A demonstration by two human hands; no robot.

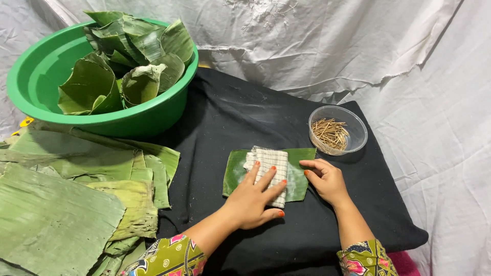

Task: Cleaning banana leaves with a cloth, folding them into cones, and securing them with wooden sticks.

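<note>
Left hand [254,197], fingers spread flat, presses checked cloth [268,171] onto banana leaf piece [296,176] (long axis left-right, on black cloth [230,117]). Right hand [326,179], fingers loosely extended, pins leaf's right edge.

A black cloth [245,117] covers the table, bearing a green basin [36,76], a stack of banana leaves [61,204], one cut leaf piece [235,171] and a clear bowl [353,125] of small sticks.

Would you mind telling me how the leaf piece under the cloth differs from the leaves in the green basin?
The leaf piece lies flat on the black cloth, a small trimmed rectangle; the basin leaves are curled and stand heaped. The left hand presses a checked cloth on the piece; nothing touches the basin leaves. Both are green.
</note>
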